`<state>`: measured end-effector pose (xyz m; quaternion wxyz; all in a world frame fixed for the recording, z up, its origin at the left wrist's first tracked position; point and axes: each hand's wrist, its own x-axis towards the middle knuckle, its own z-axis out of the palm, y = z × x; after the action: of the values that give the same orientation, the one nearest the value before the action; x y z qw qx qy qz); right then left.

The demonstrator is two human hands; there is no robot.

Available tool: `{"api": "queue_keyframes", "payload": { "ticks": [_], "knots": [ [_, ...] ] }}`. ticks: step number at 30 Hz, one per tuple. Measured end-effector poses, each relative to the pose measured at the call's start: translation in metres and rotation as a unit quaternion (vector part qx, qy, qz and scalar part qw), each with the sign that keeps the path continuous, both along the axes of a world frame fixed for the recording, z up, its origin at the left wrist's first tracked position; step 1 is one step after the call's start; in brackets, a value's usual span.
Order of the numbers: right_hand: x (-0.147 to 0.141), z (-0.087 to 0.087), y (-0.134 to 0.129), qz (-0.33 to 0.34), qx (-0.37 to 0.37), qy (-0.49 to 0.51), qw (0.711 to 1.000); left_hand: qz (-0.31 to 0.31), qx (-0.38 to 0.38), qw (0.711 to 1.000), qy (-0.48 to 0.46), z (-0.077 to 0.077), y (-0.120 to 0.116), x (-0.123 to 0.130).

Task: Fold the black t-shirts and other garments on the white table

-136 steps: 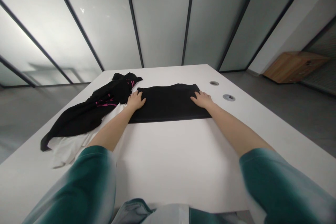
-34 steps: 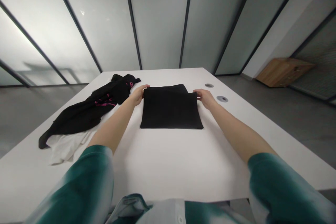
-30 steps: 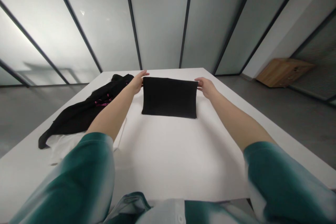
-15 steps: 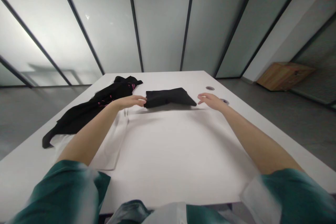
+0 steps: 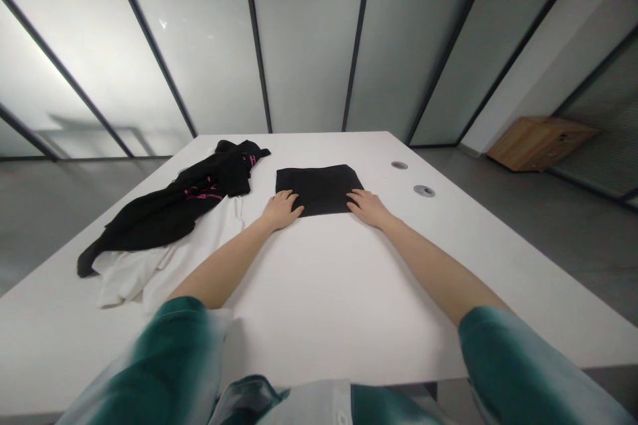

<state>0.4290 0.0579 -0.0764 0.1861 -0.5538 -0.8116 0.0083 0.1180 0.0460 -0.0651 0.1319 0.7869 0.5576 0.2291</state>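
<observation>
A folded black piece of clothing (image 5: 319, 187) lies flat on the white table (image 5: 339, 292), roughly rectangular. My left hand (image 5: 282, 210) rests on its near left corner with the fingers spread. On the near right corner lies my right hand (image 5: 367, 207), its fingers also stretched out over the cloth. Neither hand grips the fabric. What kind of garment it is cannot be made out in its folded state.
Left of my left arm, a black garment with pink print (image 5: 184, 196) lies loosely on a white garment (image 5: 199, 242). Two round cable grommets, a far one (image 5: 399, 165) and a near one (image 5: 425, 191), sit at the table's right. A wooden cabinet (image 5: 535, 143) stands on the floor beyond.
The folded black cloth had its near edge raised and now lies flat. Both hands have come inward and closer to me, from beside the cloth onto its near corners.
</observation>
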Motion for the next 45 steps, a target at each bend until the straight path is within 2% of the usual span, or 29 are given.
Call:
{"api": "queue_keyframes", "payload": {
  "ticks": [4, 13, 17, 26, 33, 35, 38, 39, 40, 42, 45],
  "knots": [
    [0.004, -0.008, -0.004, 0.001, -0.021, -0.014, 1.000, -0.016, 0.001, 1.000, 0.002, -0.009, -0.002, -0.007],
    [0.006, -0.002, -0.007, -0.008, -0.021, -0.017, 1.000, -0.025, 0.009, 0.999, 0.044, -0.002, -0.006, -0.008],
    [0.005, -0.002, -0.008, -0.004, -0.021, -0.013, 1.000, -0.024, -0.002, 0.999, 0.021, -0.004, -0.004, -0.009],
    [0.006, -0.004, -0.006, -0.019, -0.001, -0.002, 1.000, 0.026, -0.027, 0.997, 0.061, 0.001, -0.003, -0.005],
    [0.010, -0.006, -0.004, -0.054, 0.039, 0.006, 0.998, 0.106, 0.012, 0.993, 0.039, 0.003, -0.010, 0.001],
    [0.009, -0.006, -0.003, -0.057, 0.041, 0.007, 0.998, 0.059, 0.017, 0.998, 0.019, 0.007, -0.015, 0.004],
    [0.010, -0.007, -0.002, -0.054, 0.041, 0.011, 0.998, -0.078, 0.023, 0.996, -0.034, 0.015, -0.020, 0.008],
    [0.010, -0.007, -0.002, -0.052, 0.042, 0.013, 0.998, -0.097, 0.037, 0.993, -0.051, 0.017, -0.021, 0.008],
    [0.011, -0.007, -0.001, -0.049, 0.043, 0.016, 0.998, -0.095, 0.058, 0.992, -0.060, 0.018, -0.021, 0.007],
    [0.012, -0.008, -0.001, -0.031, 0.045, 0.022, 0.998, -0.053, 0.097, 0.993, -0.040, 0.018, -0.019, 0.005],
    [0.012, -0.011, 0.001, 0.019, 0.035, 0.024, 0.999, -0.016, 0.088, 0.995, 0.047, 0.010, -0.012, -0.003]
  ]
}}
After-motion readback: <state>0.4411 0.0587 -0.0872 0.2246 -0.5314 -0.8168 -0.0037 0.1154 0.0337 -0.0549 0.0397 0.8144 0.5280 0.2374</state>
